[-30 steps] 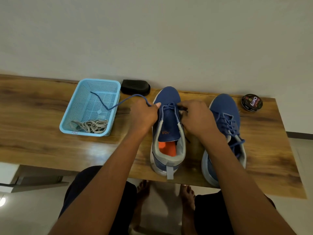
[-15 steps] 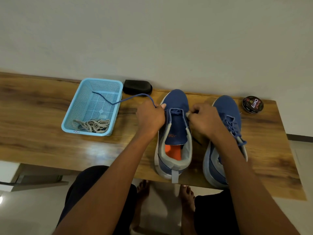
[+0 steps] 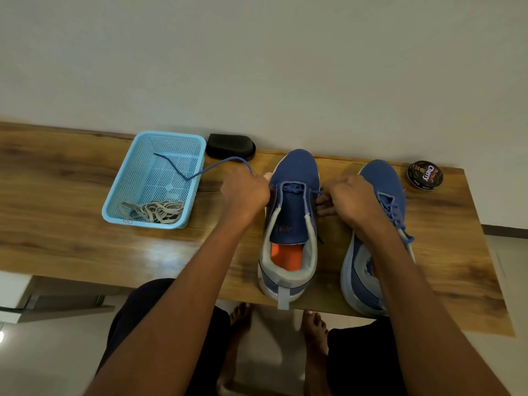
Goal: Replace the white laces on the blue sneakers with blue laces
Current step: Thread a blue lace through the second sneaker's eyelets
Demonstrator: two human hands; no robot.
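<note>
blue lace | L+R hands pinching it | sneaker heel at table edge

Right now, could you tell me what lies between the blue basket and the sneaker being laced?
In the head view, the left hand and bare wooden table lie between the blue basket and that sneaker; the blue lace spans the gap.

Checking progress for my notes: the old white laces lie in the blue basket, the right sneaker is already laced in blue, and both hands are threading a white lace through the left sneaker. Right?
Not quite: the lace being threaded through the left sneaker is blue, not white, as the head view shows. The rest holds.
</note>
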